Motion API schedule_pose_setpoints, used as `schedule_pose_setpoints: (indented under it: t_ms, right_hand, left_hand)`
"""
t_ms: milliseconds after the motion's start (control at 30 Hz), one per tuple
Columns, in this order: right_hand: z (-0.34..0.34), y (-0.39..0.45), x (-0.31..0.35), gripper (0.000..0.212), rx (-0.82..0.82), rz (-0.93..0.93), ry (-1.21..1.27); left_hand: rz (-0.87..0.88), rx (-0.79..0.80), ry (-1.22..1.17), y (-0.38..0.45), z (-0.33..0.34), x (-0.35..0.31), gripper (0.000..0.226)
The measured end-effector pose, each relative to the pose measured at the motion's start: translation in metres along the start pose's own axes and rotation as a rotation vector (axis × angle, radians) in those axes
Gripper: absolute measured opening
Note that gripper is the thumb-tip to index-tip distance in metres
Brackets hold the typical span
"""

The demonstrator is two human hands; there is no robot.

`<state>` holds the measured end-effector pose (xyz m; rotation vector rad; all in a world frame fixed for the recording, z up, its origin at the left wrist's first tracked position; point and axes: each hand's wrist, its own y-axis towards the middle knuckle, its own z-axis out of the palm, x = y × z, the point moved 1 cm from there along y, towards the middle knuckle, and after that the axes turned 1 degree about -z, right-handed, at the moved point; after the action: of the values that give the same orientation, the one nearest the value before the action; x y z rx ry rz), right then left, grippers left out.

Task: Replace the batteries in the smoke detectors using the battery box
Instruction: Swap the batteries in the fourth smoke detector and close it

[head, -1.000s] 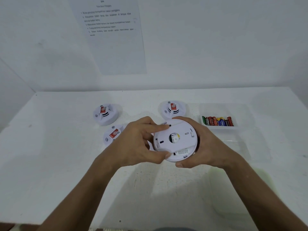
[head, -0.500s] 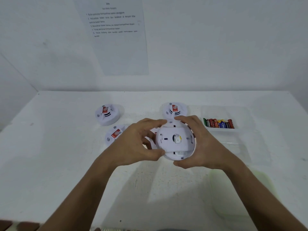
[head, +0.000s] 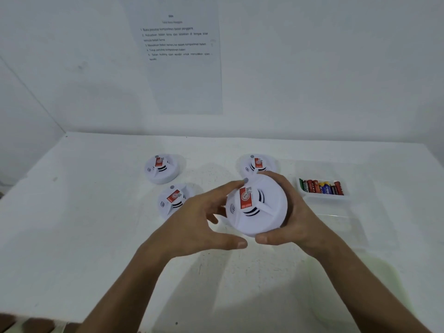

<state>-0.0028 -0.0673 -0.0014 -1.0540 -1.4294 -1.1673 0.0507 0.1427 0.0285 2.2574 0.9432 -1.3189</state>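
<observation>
bare table (head: 84, 224) left and front, three smoke detectors (head: 161, 168) and battery box (head: 322, 197) crowding the back

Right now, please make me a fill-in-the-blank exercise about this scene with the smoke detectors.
1. The detector in the hands shows its ____ face to the camera.
2. ____ other detectors lie on the table.
3. The battery box is on the person's ____ side.
4. The right hand ____ the detector.

Missing words: front; Three; right; holds
</observation>
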Motion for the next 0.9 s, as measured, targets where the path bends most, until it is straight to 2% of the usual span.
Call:
schedule_pose_setpoints:
  t_ms: [100, 333, 900]
  right_hand:
    - [0.0, -0.003, -0.003, 0.101, 0.002, 0.028, -0.06]
    - [-0.005, 0.0, -0.005, 0.104, 0.004, 0.072, -0.263]
    - [0.014, 0.007, -0.003, 0.102, 0.016, 0.091, -0.241]
  left_hand:
    - [0.013, -0.033, -0.003, -0.001, -0.002, 0.0, 0.09]
    - [0.064, -0.094, 0.209, -0.002, -0.008, -0.002, 0.084]
    - [0.039, -0.087, 0.198, -0.004, -0.02, 0.013, 0.086]
